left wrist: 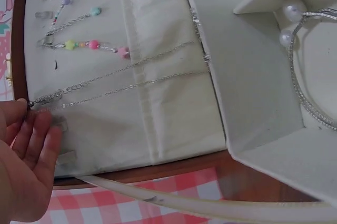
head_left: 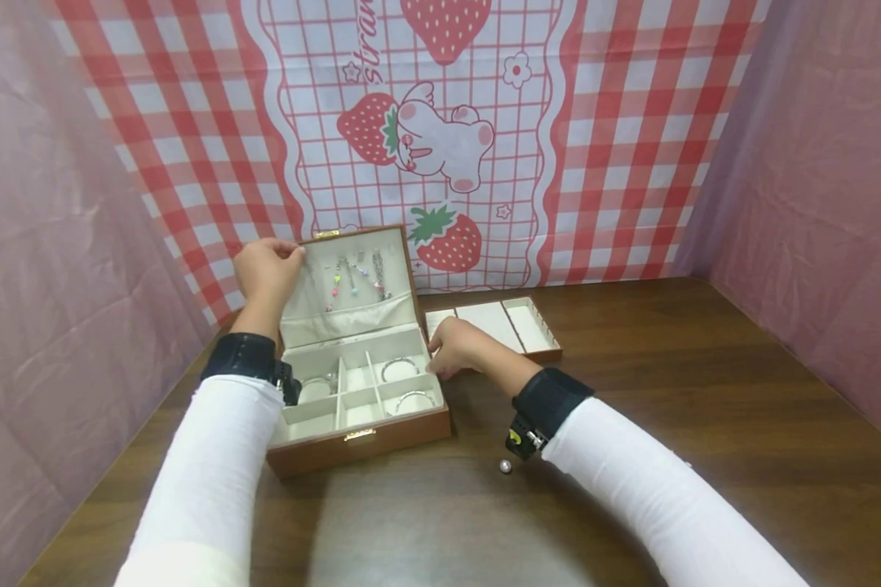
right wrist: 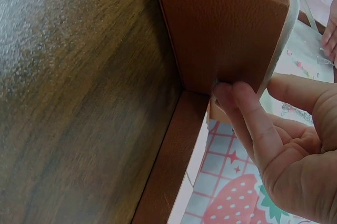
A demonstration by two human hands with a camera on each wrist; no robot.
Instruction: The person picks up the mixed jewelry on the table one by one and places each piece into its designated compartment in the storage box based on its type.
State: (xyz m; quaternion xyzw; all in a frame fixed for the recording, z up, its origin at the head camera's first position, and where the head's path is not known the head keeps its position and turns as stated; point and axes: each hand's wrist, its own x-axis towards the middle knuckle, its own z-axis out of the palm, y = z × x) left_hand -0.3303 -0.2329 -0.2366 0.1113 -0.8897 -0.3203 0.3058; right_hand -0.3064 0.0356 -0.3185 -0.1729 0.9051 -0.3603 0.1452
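Note:
A brown jewelry box (head_left: 396,442) stands with its lid (head_left: 316,330) raised. My left hand (head_left: 267,271) is at the lid's upper left corner, where thumb and finger pinch the top end of a thin silver necklace (left wrist: 52,96). The chain runs down the lining to the fabric pocket (left wrist: 168,124). Beaded chains (head_left: 336,285) hang beside it. My right hand (head_left: 451,349) grips the box's right side wall (right wrist: 216,34), thumb at the rim and fingers against the outside. Bracelets lie in the compartments, one a sparkling bangle (left wrist: 293,71) with pearls (left wrist: 294,9).
A shallow divided tray (head_left: 480,319) lies behind my right hand, against the box's right side. A small pearl-like ball (head_left: 505,466) rests on the wooden table (head_left: 675,424) near my right wrist. A strawberry-print cloth (head_left: 602,163) hangs behind, with pink curtains (head_left: 815,163) at the sides.

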